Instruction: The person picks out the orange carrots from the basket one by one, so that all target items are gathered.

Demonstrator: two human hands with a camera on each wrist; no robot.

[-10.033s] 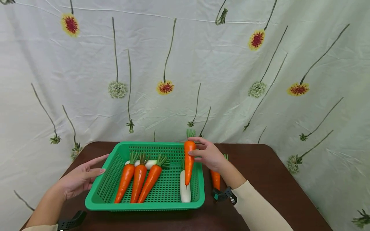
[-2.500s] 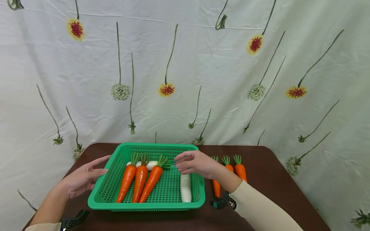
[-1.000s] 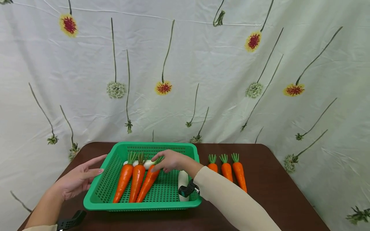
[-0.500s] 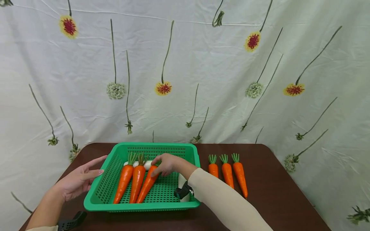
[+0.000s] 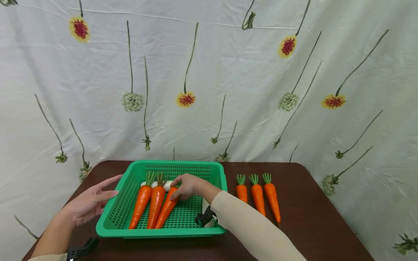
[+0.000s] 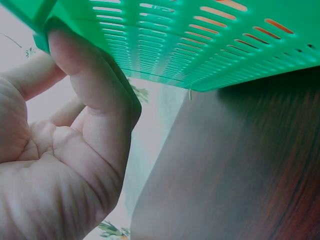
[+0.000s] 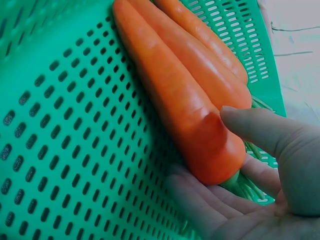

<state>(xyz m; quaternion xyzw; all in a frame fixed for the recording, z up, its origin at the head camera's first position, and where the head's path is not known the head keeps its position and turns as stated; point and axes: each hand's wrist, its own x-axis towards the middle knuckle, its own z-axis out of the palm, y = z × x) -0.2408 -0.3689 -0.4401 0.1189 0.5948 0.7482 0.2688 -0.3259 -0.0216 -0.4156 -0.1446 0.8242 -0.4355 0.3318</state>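
Observation:
My right hand [image 5: 187, 186] grips the upper end of the rightmost carrot [image 5: 167, 208] in the green basket [image 5: 163, 232]. In the right wrist view, the thumb presses on the carrot [image 7: 192, 112] and the other fingers reach under its thick end. Two more carrots, a left one [image 5: 141, 206] and a middle one [image 5: 156, 206], lie beside it. My left hand [image 5: 89, 203] touches the basket's left rim with thumb and index finger, the fingers loosely extended. In the left wrist view the thumb tip meets the green basket [image 6: 165, 45]; part of the hand is cut off.
Three carrots lie side by side on the dark table [image 5: 313, 217] right of the basket, the outermost carrot [image 5: 272, 203] fully visible. A white radish [image 5: 167, 185] lies behind the basket's carrots; another is mostly hidden by my right wrist. A flowered cloth [image 5: 202, 65] hangs behind.
A carrot my right hand held ten seconds ago now lies with the others on the right of the table. The right hand moved left and took hold of a basket carrot; the left hand stayed.

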